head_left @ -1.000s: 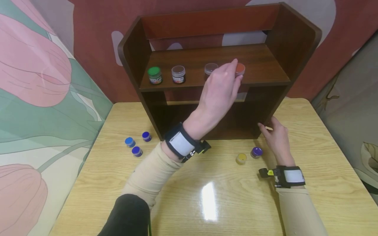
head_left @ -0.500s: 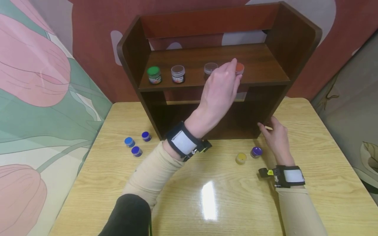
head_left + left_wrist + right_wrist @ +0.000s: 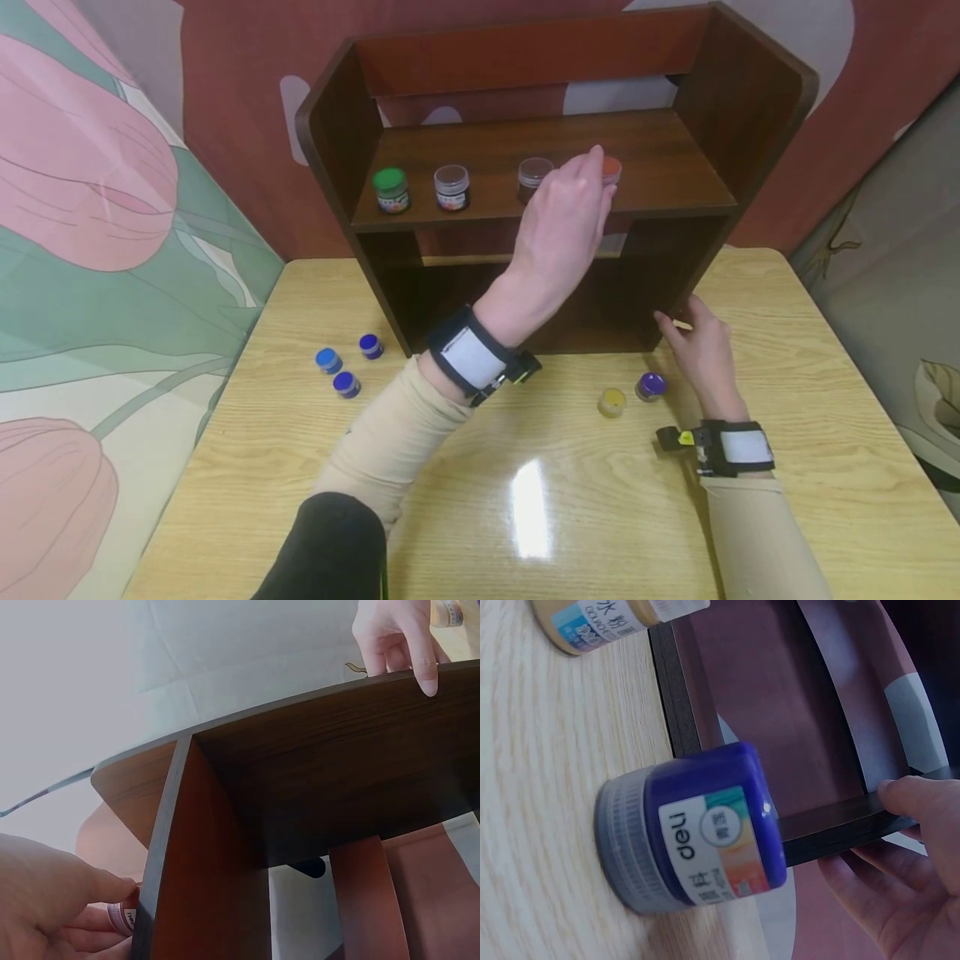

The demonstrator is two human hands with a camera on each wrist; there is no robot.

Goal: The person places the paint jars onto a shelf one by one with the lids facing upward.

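My left hand (image 3: 558, 221) reaches over the top board of a dark brown wooden shelf (image 3: 652, 142). It holds a small paint jar with an orange-red top (image 3: 612, 169) between thumb and fingers at the board's front edge; the left wrist view shows part of the jar's label (image 3: 124, 916). My right hand (image 3: 703, 358) grips the shelf's right side panel low down, thumb on the inner face and fingers round the outside. To the left on the same board stand a clear-topped dark jar (image 3: 534, 173), partly behind my hand, another dark jar (image 3: 452, 188) and a green jar (image 3: 392, 191).
A yellow paint jar (image 3: 612, 403) and a purple one (image 3: 651, 387) stand on the light wooden table (image 3: 600, 517) near my right hand. Left of the shelf are a light blue jar (image 3: 328, 360) and two dark blue jars (image 3: 347, 384). A patterned cloth (image 3: 247, 50) hangs behind.
My left hand and the orange-red jar have shifted very slightly to the right along the board. My right hand stays on the side panel; the other jars have not moved.
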